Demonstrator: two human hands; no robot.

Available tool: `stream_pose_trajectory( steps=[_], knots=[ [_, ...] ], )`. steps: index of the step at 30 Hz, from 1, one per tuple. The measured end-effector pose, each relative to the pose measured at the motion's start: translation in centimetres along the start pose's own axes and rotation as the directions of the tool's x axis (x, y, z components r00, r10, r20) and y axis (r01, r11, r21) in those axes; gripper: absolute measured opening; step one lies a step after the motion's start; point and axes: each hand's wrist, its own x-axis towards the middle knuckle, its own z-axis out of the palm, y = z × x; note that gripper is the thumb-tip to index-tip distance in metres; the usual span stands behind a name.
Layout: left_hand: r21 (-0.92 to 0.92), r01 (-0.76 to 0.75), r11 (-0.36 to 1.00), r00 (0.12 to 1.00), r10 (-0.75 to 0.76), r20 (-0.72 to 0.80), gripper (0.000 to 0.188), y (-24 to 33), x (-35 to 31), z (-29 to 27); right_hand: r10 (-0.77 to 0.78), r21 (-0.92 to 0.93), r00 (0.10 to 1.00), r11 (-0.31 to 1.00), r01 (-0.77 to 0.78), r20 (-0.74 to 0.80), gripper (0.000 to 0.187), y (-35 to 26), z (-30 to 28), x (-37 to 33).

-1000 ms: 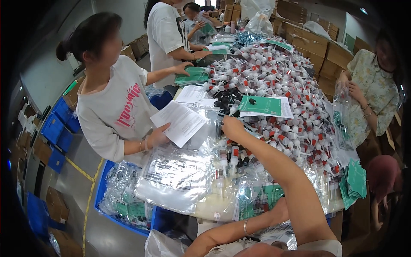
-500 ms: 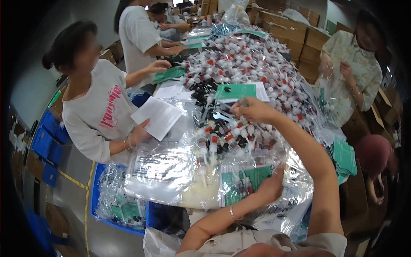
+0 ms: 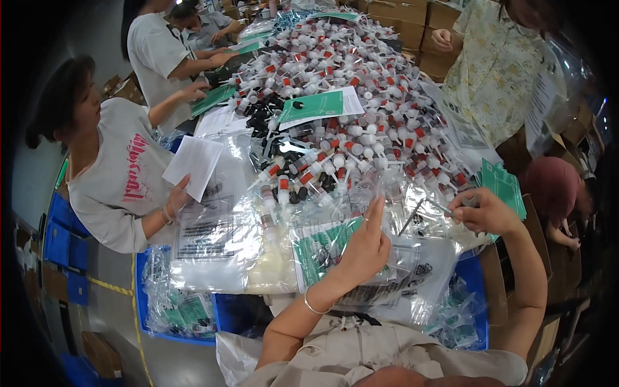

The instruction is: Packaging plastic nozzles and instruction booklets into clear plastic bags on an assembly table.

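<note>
My left hand (image 3: 364,251) is at a clear plastic bag (image 3: 398,258), fingers stretched upward and close together, the bag's film seemingly caught against them. Inside that bag a green printed leaflet (image 3: 313,251) shows, along with small parts that glare blurs. To the right, my right hand (image 3: 485,213) pinches a thin bent metal rod (image 3: 422,205), which looks like a hex key. A grey piece (image 3: 471,201) also sits in its fingers; its kind is unclear. Beyond the bag lie small clear bottles (image 3: 284,187) with red bands and white nozzles, and a metal wrench (image 3: 276,143) among black parts.
A large heap of bottles (image 3: 361,71) covers the far table. Green leaflets (image 3: 316,106) lie on it, others (image 3: 503,187) at right. Blue bins (image 3: 216,316) holding filled bags stand below the near edge. Co-workers (image 3: 113,174) stand left; another person (image 3: 493,71) is at right.
My right hand has moved from the small parts to the right and nearer, carrying the metal rod. My left hand's fingers now point upward at the bag. The person at right has shifted.
</note>
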Motion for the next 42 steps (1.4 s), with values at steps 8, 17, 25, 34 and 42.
stream_pose_trajectory(
  steps=[8,17,25,34,42],
  knots=[
    [0.327,-0.204,0.923,0.978,0.208,0.024,0.073,3.4,0.3,0.8,0.144,-0.141,0.966,0.983,-0.115,0.216,0.019,0.0,5.2,4.7],
    [0.416,-0.338,0.844,0.930,0.367,0.010,0.076,3.5,1.0,2.1,-0.280,-0.291,0.902,0.878,0.379,0.330,0.029,7.4,7.7,13.7],
    [0.362,-0.318,0.876,0.937,0.349,-0.022,0.071,2.9,1.3,0.9,-0.399,-0.324,0.807,0.767,0.554,0.435,0.032,7.3,6.4,13.6],
    [0.214,-0.284,0.935,0.949,0.305,-0.074,0.074,2.1,2.1,1.0,-0.226,-0.345,0.881,0.857,0.382,0.415,0.026,3.8,4.6,11.2],
    [0.351,-0.128,0.927,0.990,0.099,0.098,0.081,-3.1,1.6,5.0,-0.433,-0.766,0.896,0.544,0.343,0.093,0.013,-5.1,3.4,9.6]
  ],
)
